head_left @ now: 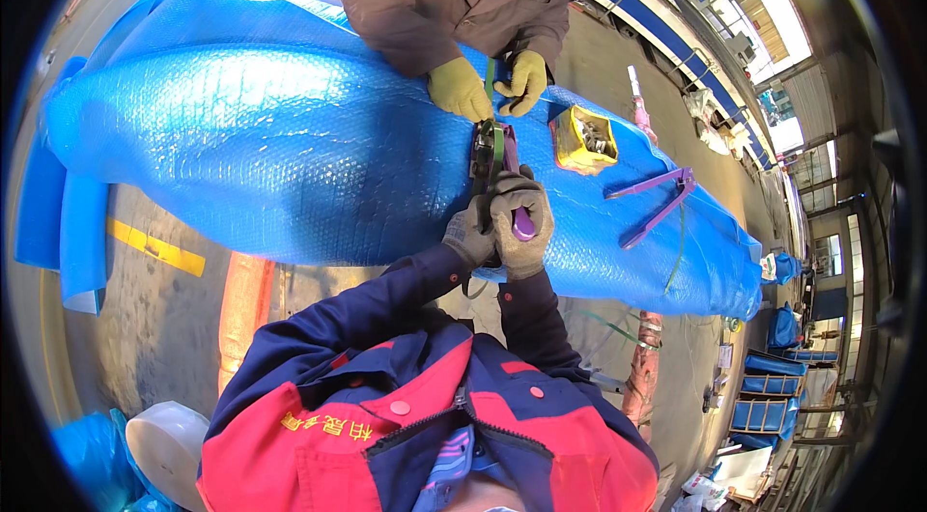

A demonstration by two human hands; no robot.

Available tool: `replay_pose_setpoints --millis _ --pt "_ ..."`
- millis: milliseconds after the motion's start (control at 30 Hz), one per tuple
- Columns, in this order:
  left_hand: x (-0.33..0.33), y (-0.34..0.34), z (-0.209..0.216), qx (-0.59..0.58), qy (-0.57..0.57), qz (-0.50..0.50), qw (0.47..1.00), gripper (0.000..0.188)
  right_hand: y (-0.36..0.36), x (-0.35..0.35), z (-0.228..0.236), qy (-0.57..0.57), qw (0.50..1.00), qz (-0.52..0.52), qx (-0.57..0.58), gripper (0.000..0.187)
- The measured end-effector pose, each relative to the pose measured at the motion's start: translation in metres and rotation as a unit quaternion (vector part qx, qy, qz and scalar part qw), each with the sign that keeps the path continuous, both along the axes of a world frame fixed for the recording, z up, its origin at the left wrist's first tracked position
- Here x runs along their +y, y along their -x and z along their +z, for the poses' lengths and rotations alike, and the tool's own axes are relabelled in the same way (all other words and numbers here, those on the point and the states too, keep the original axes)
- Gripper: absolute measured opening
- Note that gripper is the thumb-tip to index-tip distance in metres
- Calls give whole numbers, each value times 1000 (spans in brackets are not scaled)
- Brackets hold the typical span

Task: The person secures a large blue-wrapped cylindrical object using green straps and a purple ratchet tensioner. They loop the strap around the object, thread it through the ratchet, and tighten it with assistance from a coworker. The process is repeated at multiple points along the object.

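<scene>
A long bundle in blue bubble wrap (319, 155) lies crosswise in front of me. My right hand (521, 222), in a grey glove, is closed round the purple handle of a strapping tool (494, 153). Beside it my left hand (470, 234), also gloved, is closed on the near, dark part of the same tool; its fingers are partly hidden. The tool rests on top of the bundle, with a green strap (498, 147) running over it. Across from me a co-worker's yellow-gloved hands (462, 90) are at the strap, near the tool's far end.
Right of the tool, a yellow container (583, 141) of small metal pieces sits on the bundle. Farther right lies a purple long-handled tool (666, 195), its handles spread. Orange-wrapped supports (243, 309) run below the bundle. A white roll (166, 449) stands at lower left.
</scene>
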State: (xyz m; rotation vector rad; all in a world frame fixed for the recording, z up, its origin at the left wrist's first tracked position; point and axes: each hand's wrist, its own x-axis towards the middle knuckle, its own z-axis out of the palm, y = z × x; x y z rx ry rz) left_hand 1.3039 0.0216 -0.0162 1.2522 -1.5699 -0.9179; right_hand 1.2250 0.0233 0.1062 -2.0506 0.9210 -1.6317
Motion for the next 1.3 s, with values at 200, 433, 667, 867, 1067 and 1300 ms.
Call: replay_pose_setpoints --millis 200,433,667,867,1067,1300 --pt "6 -6 9 76 -70 -5 995 61 2 5 -1 15 1000 0 22 18" --pt "3 -8 11 54 -108 -16 993 59 2 4 -6 23 1000 1 9 19" --pt "-2 2 -12 21 -9 -10 1000 54 -3 -5 -7 11 998 -4 -65 16" --pt "4 1 -4 76 -12 -1 997 50 -4 -13 -8 22 997 -19 -72 23" --pt "9 -3 18 84 -91 22 992 48 -5 -26 11 27 998 -40 -51 26" --pt "11 -11 21 93 -74 2 993 48 -2 -16 20 -40 997 -54 -30 13"
